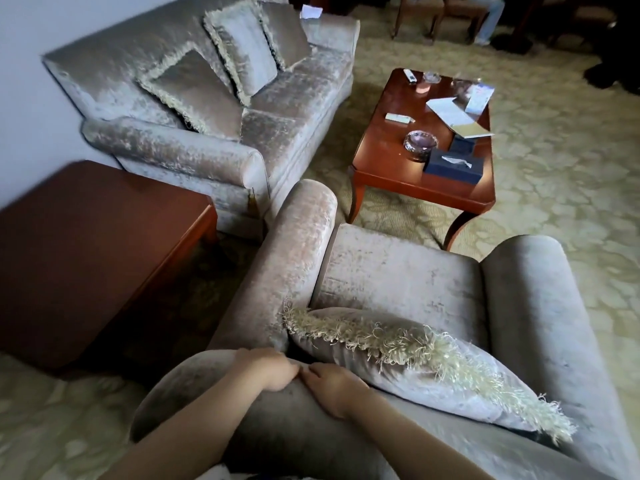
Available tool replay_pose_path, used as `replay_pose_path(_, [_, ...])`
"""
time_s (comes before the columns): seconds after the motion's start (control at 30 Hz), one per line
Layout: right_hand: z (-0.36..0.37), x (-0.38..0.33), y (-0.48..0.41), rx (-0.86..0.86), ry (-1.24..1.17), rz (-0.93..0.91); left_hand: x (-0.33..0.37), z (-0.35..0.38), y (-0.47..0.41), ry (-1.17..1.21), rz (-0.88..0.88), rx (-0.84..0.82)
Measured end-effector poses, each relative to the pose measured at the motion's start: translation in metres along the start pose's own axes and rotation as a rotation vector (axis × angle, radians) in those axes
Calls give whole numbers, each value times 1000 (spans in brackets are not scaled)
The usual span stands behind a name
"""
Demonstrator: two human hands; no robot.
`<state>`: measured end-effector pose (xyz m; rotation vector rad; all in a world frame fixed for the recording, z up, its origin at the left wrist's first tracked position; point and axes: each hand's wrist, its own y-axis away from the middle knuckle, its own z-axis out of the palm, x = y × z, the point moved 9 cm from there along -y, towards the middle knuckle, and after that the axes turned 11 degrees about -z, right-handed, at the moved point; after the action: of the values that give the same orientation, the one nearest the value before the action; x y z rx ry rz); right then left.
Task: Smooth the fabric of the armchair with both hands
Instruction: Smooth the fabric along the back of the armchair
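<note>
Velvet, pale grey and crushed, covers the armchair (398, 271), which fills the view from 6 to 4 o'clock, seen from behind its backrest (194, 396). Both hands sit on the crest of that backrest at 6 o'clock, touching each other. The right hand (334, 386) lies flat and released, palm down, fingers pointing toward 10 o'clock. The left hand (265, 370) has its fingers bent over the front of the crest. Whether they pinch the pile or only press it I cannot tell.

To smooth well from here, I judge the palms should flatten fully and sweep apart along the crest, left toward 8 o'clock and right toward 4 o'clock. Even pressure would lay the nap one way rather than leave streaks. The fringed cushion (415, 368), leaning against the inner back at 5 o'clock, probably needs lifting aside before the inner face can be stroked.

That inner face is hidden behind the cushion and the crest. The chair's outer back is cut off at the bottom edge, as are both forearms. The right armrest (540, 306) lies in shade at 4 o'clock, its creases hard to read. Small items on the desk (398, 161) at 1 o'clock are too blurred to name surely.
</note>
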<state>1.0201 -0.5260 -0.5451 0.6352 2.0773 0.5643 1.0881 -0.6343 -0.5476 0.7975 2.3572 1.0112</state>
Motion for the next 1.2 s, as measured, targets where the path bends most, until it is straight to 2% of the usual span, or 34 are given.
replay_pose_path(0.13, [-5, 2, 8, 20, 137, -1, -7, -11, 1, 75, 21, 70])
replay_pose_path(0.33, [-8, -2, 30, 149, 166, 71, -10, -1, 19, 114, 155, 144])
replay_pose_path(0.53, [-10, 2, 58, 297, 149, 140, -15, 4, 32, 11, 266, 232])
replay_pose_path(0.7, [-3, -7, 72, 321, 205, 217, -32, 6, 45, -29, 353, 241])
replay_pose_path(0.87, [1, -12, 74, 326, 243, 300, -50, 4, 45, -10, 366, 285])
replay_pose_path(0.97, [5, -16, 70, 308, 296, 387, -57, 2, 44, 10, 370, 255])
replay_pose_path(1.13, [15, -48, 29, 283, 334, 250, -60, -2, 32, 58, 357, 175])
replay_pose_path(1.2, [19, -55, 10, 225, 301, 202, -63, -5, 29, 190, 327, 118])
